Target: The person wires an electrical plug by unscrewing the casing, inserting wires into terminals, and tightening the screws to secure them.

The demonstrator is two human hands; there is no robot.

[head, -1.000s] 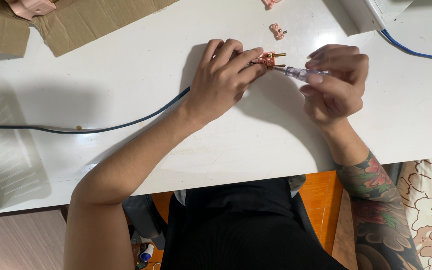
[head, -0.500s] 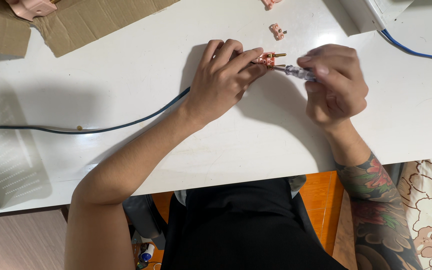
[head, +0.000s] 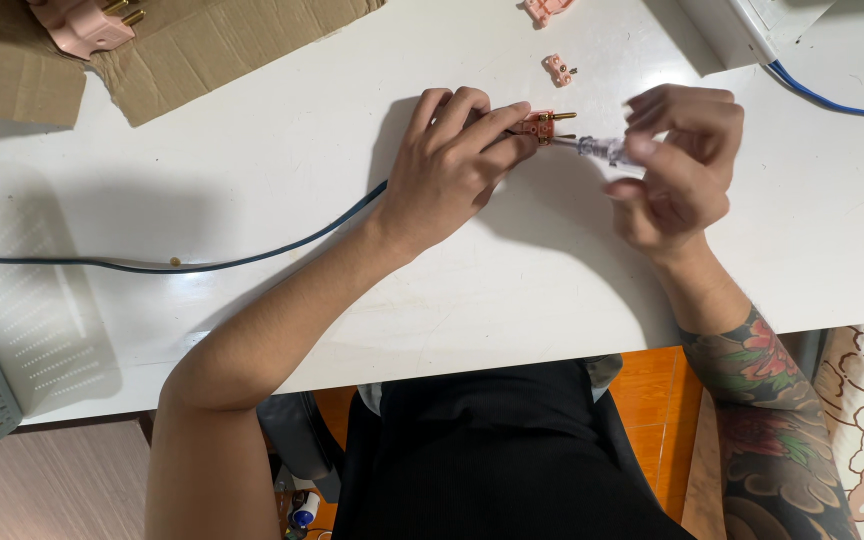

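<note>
Orange plug (head: 537, 125) with brass pins lies on white surface (head: 452, 300), pinched by left hand (head: 452, 165) fingers; right hand (head: 677, 160) fingers pinch clear-handled screwdriver (head: 602, 149) at it, apparently terminal-screw step; next turn needs steady tip seating.

Landmark: white table (head: 252, 140)
Left hand (head: 449, 165): rests on the table near its middle, fingers pinching a small pink plug (head: 537, 126) with brass pins pointing right
Right hand (head: 680, 165): just right of the plug, fingertips closed on a clear-handled screwdriver (head: 600, 149) whose tip meets the plug
Dark cable (head: 202, 262): runs from under the left hand to the table's left edge
Pink plug part (head: 557, 69): on the table, just beyond the plug
Cardboard (head: 212, 45): table's far left corner
</note>
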